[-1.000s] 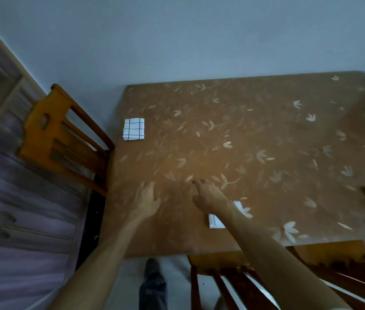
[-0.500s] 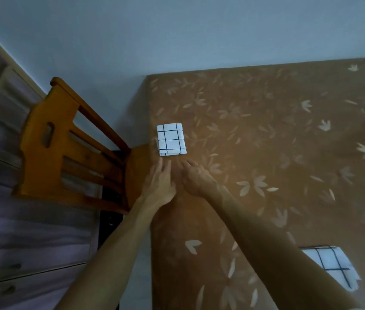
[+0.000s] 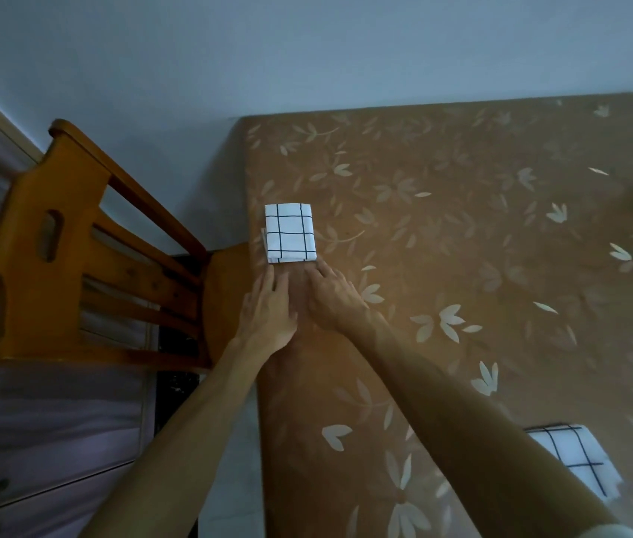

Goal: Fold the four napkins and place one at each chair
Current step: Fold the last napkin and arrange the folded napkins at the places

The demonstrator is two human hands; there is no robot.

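Observation:
A folded white napkin with a dark grid (image 3: 289,233) lies on the brown leaf-patterned table (image 3: 462,246), near its left edge, in front of a wooden chair (image 3: 86,246). My left hand (image 3: 266,310) and my right hand (image 3: 332,295) lie flat on the table just below that napkin, fingers straight, fingertips at its near edge. A second folded grid napkin (image 3: 571,462) lies at the lower right, partly hidden by my right forearm.
The chair is tucked against the table's left side, its seat under the edge. A purple-grey drawer cabinet (image 3: 35,440) stands at the left behind it. A pale wall runs along the table's far side.
My view and both hands have swung left, from the near napkin toward the one by the left chair. Both hands now reach its near edge.

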